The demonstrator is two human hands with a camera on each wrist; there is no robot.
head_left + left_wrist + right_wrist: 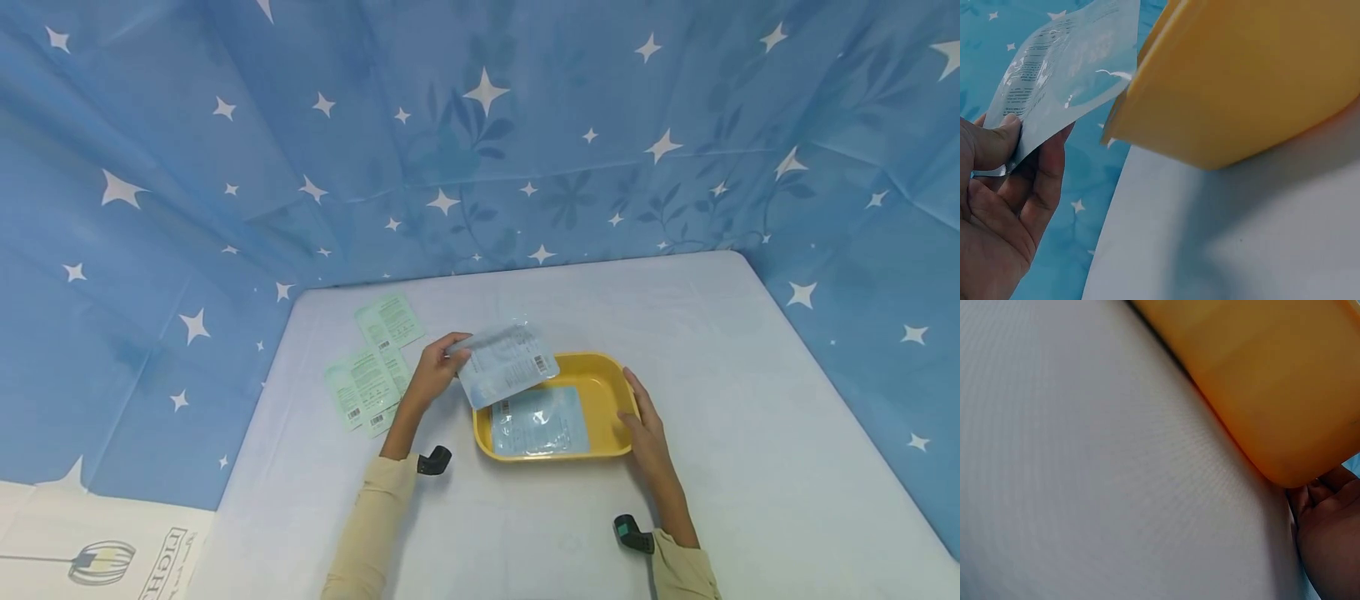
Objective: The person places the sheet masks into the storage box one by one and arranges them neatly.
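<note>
My left hand (435, 371) pinches the left edge of a light-blue flat packet (504, 367) printed with small text and a barcode. That packet is held tilted over the left end of a yellow plastic tray (606, 408). In the left wrist view, the thumb of the left hand (1004, 206) lies on the packet's face (1060, 75) with fingers behind it. Another light-blue packet (542, 423) lies inside the tray, toward its left side. At the tray's right end, my right hand (648, 429) grips the rim; in the right wrist view its fingertips are partly hidden behind the tray (1272, 381).
Several pale-green packets (373, 379) lie overlapping on the white table (750, 400), left of the tray. A blue star-patterned cloth (480, 167) hangs behind the table and at its sides. White cloth with a lamp drawing (45, 533) shows at lower left.
</note>
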